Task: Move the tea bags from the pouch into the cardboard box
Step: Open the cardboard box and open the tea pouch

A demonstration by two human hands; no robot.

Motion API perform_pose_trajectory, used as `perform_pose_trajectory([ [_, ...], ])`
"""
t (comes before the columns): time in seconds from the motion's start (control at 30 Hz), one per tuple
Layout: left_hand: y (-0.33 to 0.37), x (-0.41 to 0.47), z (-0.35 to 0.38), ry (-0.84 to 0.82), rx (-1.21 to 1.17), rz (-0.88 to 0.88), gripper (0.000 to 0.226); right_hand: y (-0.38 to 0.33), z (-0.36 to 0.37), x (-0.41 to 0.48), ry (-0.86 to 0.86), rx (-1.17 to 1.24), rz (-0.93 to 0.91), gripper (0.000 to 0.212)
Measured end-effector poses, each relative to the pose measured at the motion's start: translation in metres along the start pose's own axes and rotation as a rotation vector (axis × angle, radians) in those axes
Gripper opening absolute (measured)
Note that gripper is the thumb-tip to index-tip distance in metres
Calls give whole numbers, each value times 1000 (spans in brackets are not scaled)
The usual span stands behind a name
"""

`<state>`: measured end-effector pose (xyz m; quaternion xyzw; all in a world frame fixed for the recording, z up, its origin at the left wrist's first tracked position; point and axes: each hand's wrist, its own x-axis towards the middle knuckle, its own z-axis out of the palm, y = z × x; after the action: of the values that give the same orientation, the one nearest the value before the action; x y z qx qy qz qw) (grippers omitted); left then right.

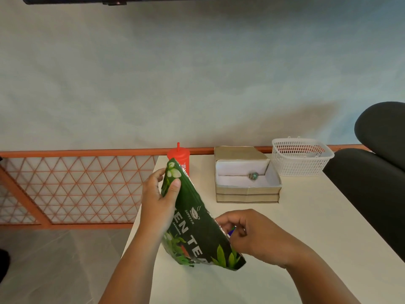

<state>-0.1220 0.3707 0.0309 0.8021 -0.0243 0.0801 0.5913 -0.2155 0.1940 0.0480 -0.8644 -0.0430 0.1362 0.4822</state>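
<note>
Glossy green pouch stood edgewise on the pale desk, long axis far-left to near-right. Fingers of left hand gripped its far corner. Fingers of right hand pinched a small item at its right edge.

You had bare table between the pouch and the cardboard box. The box's top stood open, with one small green item inside. The white basket crowded its right side. The red bottle stood to its left, behind the pouch. A black chair bounded the table's right edge.
</note>
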Motion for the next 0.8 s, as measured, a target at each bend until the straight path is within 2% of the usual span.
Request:
perform_pose_trajectory([
  [0.1, -1, -8, 7, -69, 11, -31, 43, -2, 6, 6, 69, 151, -20, 47],
  [0.2, 0, -18, 16, -149, -17, -70, 41, -5, 16, 16, 107, 257, -60, 41],
  [0.37, 0, -28, 20, -292, -55, -198, 14, -4, 23, 40, 188, 314, -32, 19],
  [0.47, 1, -28, 16, -306, -79, -245, 10, -6, 21, 46, 187, 362, -5, 13],
  [0.63, 9, -26, 7, -330, -57, -197, 20, -15, 20, 46, 167, 564, -17, 19],
  [0.8, 13, -27, 5, -417, -138, -217, 28, -17, 19, 44, 137, 599, -32, 11],
])
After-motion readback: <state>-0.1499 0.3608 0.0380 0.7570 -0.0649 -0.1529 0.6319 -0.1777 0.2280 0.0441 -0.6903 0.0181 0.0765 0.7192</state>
